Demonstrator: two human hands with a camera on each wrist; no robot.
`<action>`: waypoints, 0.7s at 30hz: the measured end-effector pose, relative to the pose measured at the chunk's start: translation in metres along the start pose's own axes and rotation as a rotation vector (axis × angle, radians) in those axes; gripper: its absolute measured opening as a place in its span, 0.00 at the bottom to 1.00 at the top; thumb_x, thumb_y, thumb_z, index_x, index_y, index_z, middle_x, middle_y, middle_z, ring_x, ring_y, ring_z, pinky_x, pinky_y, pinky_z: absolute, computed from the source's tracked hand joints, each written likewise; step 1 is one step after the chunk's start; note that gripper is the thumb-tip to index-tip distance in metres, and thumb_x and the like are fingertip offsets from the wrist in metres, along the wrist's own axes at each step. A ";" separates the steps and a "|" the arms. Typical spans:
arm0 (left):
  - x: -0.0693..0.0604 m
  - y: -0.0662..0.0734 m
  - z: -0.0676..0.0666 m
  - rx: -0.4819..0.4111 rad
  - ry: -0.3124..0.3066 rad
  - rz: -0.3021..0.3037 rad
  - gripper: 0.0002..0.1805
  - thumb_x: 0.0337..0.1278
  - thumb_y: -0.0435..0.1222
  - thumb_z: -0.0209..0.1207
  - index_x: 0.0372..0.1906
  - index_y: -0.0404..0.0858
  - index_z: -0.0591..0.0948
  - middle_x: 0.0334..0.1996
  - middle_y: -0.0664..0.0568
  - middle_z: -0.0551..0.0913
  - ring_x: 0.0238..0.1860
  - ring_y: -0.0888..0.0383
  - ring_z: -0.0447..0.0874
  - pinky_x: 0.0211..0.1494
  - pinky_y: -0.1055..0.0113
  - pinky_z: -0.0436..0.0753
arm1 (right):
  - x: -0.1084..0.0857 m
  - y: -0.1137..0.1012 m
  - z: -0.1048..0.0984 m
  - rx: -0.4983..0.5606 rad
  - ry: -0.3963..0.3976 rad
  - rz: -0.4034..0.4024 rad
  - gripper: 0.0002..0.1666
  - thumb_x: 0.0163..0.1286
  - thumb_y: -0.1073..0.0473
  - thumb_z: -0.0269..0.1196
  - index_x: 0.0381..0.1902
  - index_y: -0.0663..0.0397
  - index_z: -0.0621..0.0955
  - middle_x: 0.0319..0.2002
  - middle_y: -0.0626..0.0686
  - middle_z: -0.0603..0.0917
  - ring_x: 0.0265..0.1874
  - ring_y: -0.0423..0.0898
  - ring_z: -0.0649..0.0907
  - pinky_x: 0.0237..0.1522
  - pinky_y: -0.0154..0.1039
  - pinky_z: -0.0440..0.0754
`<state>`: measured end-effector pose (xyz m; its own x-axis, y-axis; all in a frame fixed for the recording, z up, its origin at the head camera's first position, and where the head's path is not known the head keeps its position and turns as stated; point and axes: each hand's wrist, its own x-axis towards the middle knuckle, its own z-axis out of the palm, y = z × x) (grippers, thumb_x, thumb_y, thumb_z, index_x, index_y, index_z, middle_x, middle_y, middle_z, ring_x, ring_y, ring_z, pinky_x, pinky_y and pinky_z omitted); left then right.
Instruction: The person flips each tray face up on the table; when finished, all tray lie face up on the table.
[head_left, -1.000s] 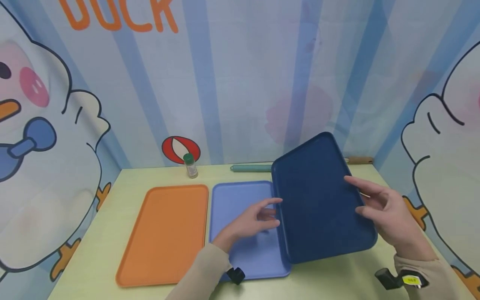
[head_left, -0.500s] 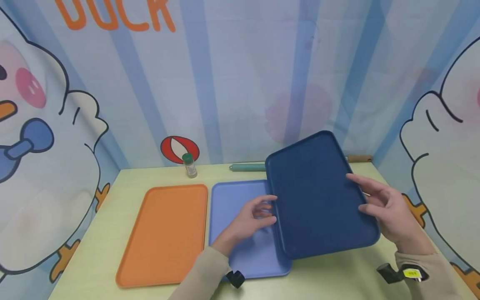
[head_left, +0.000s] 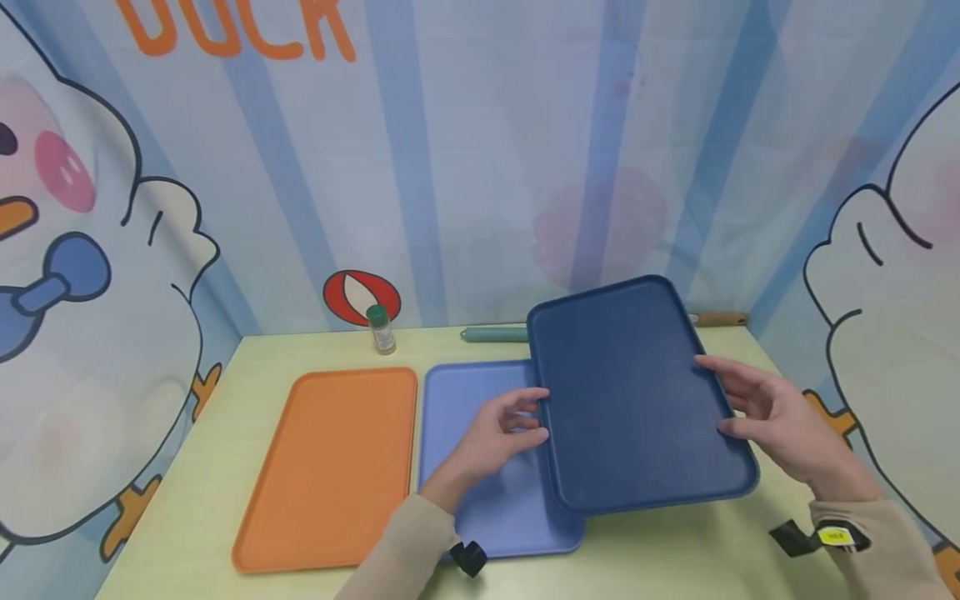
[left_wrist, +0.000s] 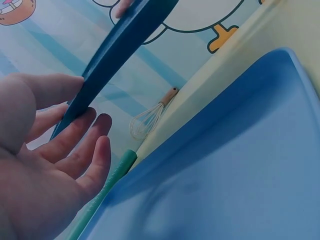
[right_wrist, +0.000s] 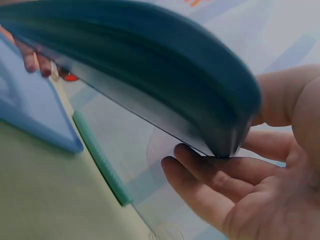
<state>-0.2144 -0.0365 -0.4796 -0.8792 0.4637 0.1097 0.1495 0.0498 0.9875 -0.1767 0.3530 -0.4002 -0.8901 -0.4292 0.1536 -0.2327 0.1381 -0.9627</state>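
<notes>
A dark blue tray [head_left: 637,400] is held tilted above the table, its inner face toward me. My left hand [head_left: 495,437] pinches its left rim between thumb and fingers, as the left wrist view shows with the tray edge [left_wrist: 110,57]. On the opposite rim, my right hand [head_left: 783,429] holds the tray, thumb on the front side and fingers behind; the right wrist view shows fingers [right_wrist: 215,175] under the edge. A light blue tray [head_left: 480,517] lies flat below, partly covered by the raised tray and my left arm. Left of it lies an orange tray [head_left: 337,467].
A small jar with a green lid [head_left: 380,329] stands at the table's back edge. A green rod-like thing [head_left: 495,334] lies along that edge, partly hidden by the dark tray. Behind it is a whisk [left_wrist: 155,115] with a wooden handle. A printed curtain [head_left: 480,167] hangs behind.
The dark blue tray has shifted slightly left and its top edge has tipped lower, so it lies a little flatter. Both hands have moved with it.
</notes>
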 end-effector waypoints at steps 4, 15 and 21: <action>-0.001 0.000 0.000 0.033 0.003 0.004 0.30 0.69 0.31 0.67 0.74 0.43 0.76 0.63 0.41 0.79 0.58 0.45 0.85 0.58 0.61 0.86 | 0.000 0.004 -0.005 -0.135 0.005 0.051 0.47 0.70 0.76 0.65 0.82 0.59 0.61 0.68 0.39 0.76 0.62 0.32 0.81 0.47 0.43 0.90; -0.004 0.004 0.002 0.034 0.010 0.003 0.30 0.69 0.34 0.68 0.73 0.46 0.78 0.61 0.44 0.80 0.56 0.51 0.84 0.58 0.61 0.86 | 0.003 0.007 -0.007 -0.394 0.020 0.232 0.46 0.68 0.69 0.70 0.81 0.57 0.65 0.75 0.70 0.69 0.65 0.47 0.81 0.49 0.40 0.88; -0.004 0.005 0.004 0.045 -0.021 0.009 0.30 0.69 0.34 0.68 0.74 0.46 0.77 0.61 0.44 0.79 0.56 0.53 0.84 0.57 0.63 0.86 | 0.006 0.009 -0.006 -0.514 -0.025 0.281 0.45 0.68 0.68 0.71 0.80 0.61 0.66 0.74 0.73 0.68 0.66 0.69 0.77 0.51 0.45 0.88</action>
<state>-0.2087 -0.0344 -0.4752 -0.8682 0.4825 0.1156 0.1780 0.0854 0.9803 -0.1863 0.3571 -0.4061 -0.9372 -0.3332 -0.1030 -0.1550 0.6624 -0.7330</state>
